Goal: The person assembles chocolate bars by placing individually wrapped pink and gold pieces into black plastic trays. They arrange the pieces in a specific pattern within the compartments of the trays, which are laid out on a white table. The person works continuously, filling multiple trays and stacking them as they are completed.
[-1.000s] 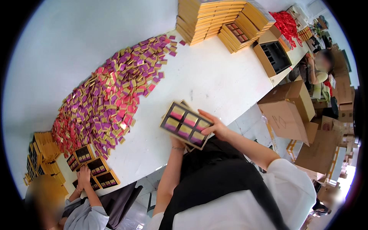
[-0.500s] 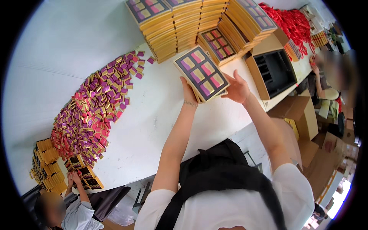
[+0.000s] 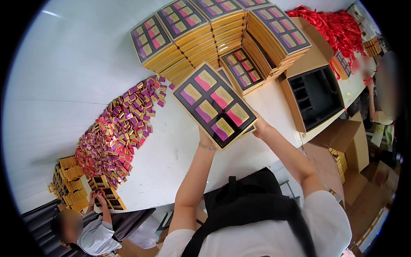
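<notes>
Between my hands is a small stack of flat gift boxes [image 3: 212, 112], tilted up toward me above the white table. The top box has a dark face with gold, pink and purple squares set in a grid. Another box's edge shows beneath it. My left hand [image 3: 206, 137] supports the stack from below at the near left side; its fingers are hidden under the boxes. At the right edge, my right hand [image 3: 261, 127] grips the stack, with its fingertips mostly out of sight. Just beyond stand tall stacks of the same boxes [image 3: 214, 36], with a lower stack [image 3: 242, 70] in their gap.
A long heap of small wrapped squares [image 3: 115, 132] lies left on the white table [image 3: 165, 162]. An open carton with a black insert [image 3: 316, 95] and red ribbons [image 3: 327, 28] are right. One co-worker [image 3: 92, 235] works lower left, another [image 3: 383, 94] far right.
The held stack has come up closer to me and turned slightly. My right hand, earlier spread beside its right edge, now closes on it. The whole view has shifted a little.
</notes>
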Available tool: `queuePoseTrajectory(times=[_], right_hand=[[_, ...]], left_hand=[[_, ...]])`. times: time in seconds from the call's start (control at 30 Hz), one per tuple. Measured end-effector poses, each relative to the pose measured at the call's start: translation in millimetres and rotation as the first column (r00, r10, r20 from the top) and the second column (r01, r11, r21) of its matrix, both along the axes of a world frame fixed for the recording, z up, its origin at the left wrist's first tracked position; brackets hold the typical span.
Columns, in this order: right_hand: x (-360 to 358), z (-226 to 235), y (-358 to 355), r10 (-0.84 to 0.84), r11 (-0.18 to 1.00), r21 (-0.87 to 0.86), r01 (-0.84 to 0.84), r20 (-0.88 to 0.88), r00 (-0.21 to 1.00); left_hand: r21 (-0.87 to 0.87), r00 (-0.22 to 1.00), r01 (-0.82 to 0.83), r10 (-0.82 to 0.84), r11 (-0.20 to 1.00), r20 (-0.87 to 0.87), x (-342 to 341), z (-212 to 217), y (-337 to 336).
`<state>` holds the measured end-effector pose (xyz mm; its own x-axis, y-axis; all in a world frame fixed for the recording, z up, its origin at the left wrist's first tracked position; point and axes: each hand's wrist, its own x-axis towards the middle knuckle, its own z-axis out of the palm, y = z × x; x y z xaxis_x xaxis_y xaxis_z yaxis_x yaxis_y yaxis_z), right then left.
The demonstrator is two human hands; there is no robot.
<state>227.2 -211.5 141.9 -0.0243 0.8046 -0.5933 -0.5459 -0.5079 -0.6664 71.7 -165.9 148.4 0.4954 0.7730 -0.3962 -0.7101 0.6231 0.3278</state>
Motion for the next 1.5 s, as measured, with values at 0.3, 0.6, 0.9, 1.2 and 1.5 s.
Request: queuePoseTrajectory(times=[0.3, 0.6, 0.9, 1.2, 1.5], right_hand=[[72.1, 43.2, 50.7, -0.528, 0.824, 0.216, 0.524, -0.044, 0.848], [147.5, 61.0, 17.5, -0.876, 0.469, 0.528, 0.708, 0.384, 0.293], [144.3, 44.6, 125.8, -0.95, 0.219, 0.618, 0.755, -0.039, 0.308], [105.6, -21.5, 74.5, -0.886, 0.457, -0.123, 0.881, 0.027, 0.463], [77.2, -92.7, 110.4, -0.792, 0.487, 0.3, 0.82, -0.245, 0.559]], left_hand=[[0.13, 0.997, -0.013, 0.022, 0.991, -0.072, 99.5, 40.9, 81.1], [0.188, 0.913, 0.156, -0.069, 0.97, -0.403, 85.0, 55.7, 103.0], [0.443, 0.985, 0.093, -0.016, 0.892, -0.173, 132.0, 68.4, 118.4], [-0.242, 0.799, 0.025, -0.165, 0.97, -0.579, 84.6, -46.6, 78.5], [-0.09, 0.953, -0.052, 0.023, 0.995, -0.301, 152.8, -103.5, 88.0]])
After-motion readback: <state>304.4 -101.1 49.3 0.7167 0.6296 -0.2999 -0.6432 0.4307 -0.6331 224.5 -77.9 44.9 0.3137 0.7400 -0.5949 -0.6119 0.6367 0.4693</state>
